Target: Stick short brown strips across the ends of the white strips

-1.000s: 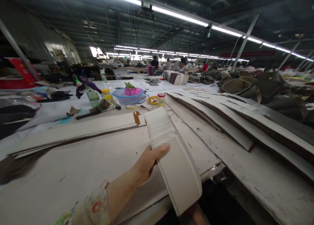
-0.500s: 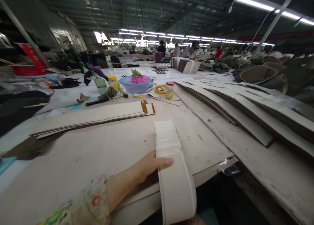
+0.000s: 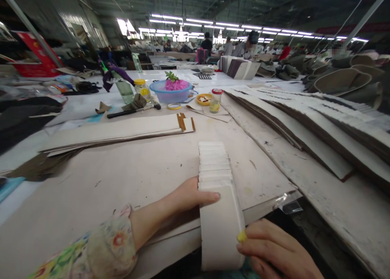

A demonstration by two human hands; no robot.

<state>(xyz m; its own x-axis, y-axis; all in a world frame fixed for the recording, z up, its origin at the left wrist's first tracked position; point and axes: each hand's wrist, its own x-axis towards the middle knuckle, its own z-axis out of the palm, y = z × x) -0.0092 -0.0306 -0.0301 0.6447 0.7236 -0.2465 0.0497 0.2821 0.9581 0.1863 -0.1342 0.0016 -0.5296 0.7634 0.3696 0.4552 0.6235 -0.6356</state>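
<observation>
L hand (image 3: pixel 193 195) grips strips (image 3: pixel 221 230); R hand (image 3: pixel 276 246) pinches yellow bit (image 3: pixel 242 236) at their R edge. Strips overhang table (image 3: pixel 161 159) edge, gap btwn them & R stack (image 3: pixel 319 143).

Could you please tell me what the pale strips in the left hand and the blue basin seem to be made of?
Pale strips: perhaps card or backed fabric, matte, judging by their plain off-white face and smooth bend. Blue basin: probably smooth plastic, as its thin wall looks translucent.
</observation>
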